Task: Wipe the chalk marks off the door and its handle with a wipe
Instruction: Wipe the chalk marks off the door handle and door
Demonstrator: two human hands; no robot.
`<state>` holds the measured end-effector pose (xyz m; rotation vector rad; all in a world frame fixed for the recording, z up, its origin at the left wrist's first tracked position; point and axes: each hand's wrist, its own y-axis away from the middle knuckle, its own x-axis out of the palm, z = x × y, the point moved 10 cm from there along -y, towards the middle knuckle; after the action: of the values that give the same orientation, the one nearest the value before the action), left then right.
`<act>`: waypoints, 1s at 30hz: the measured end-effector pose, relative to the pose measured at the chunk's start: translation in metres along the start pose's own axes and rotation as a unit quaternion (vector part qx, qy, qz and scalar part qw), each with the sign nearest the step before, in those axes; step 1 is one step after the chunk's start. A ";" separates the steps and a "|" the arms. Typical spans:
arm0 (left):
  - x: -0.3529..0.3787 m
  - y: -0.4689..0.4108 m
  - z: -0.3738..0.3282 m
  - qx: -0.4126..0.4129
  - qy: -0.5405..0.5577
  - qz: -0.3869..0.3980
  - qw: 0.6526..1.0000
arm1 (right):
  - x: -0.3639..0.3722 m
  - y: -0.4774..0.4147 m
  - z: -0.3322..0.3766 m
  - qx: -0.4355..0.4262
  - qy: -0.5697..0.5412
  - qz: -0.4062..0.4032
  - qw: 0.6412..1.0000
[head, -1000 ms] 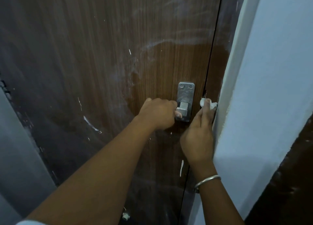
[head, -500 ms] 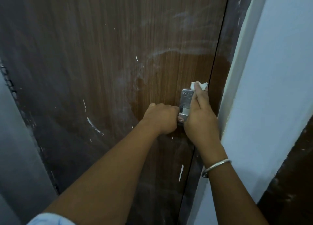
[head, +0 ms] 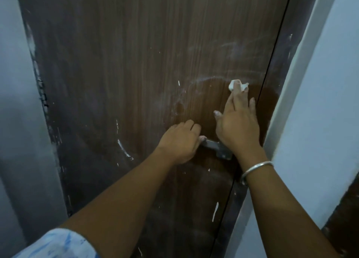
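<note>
I am viewing a brown wood-grain door (head: 136, 73) from the head camera. My left hand (head: 179, 142) is curling its fingers closed around the metal handle (head: 216, 148), which is sitting low on the door near its right edge; only part of the handle is showing between the two hands. My right hand (head: 238, 125) is lying flat against the door above the handle, fingers extended upward and pressing a small crumpled white wipe (head: 238, 85) onto the surface under the fingertips; the thumb is sticking out to the left. A metal bangle (head: 256, 169) is sitting on the right wrist. Hazy white chalk marks (head: 229, 49) are showing as smears above and to the left of the wipe, and an arc of residue is curving just beside it. Separate white streaks (head: 124, 149) are lying on the door left of the left hand and lower down near the door edge. A pale wall (head: 320, 102) is standing to the right of the door frame.
</note>
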<state>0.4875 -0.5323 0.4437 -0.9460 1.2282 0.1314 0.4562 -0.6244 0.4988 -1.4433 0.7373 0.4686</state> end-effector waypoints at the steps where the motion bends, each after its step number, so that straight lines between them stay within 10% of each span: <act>1: -0.004 0.000 0.006 -0.008 0.005 -0.001 1.000 | -0.001 -0.006 0.006 -0.002 0.000 -0.001 1.000; 13: -0.008 0.022 0.047 -0.075 -0.033 0.053 0.995 | 0.053 -0.009 0.108 -0.284 0.112 0.125 0.944; 23: -0.021 0.020 0.047 -0.053 -0.045 0.038 0.997 | 0.005 -0.026 0.049 -0.079 0.088 0.017 0.993; 30: -0.027 0.016 0.051 -0.074 -0.071 0.038 0.994 | 0.030 -0.039 0.109 -0.231 0.122 0.061 0.963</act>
<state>0.5058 -0.4773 0.4590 -1.0007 1.1346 0.3481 0.5227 -0.5249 0.5027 -1.9247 0.9594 0.5905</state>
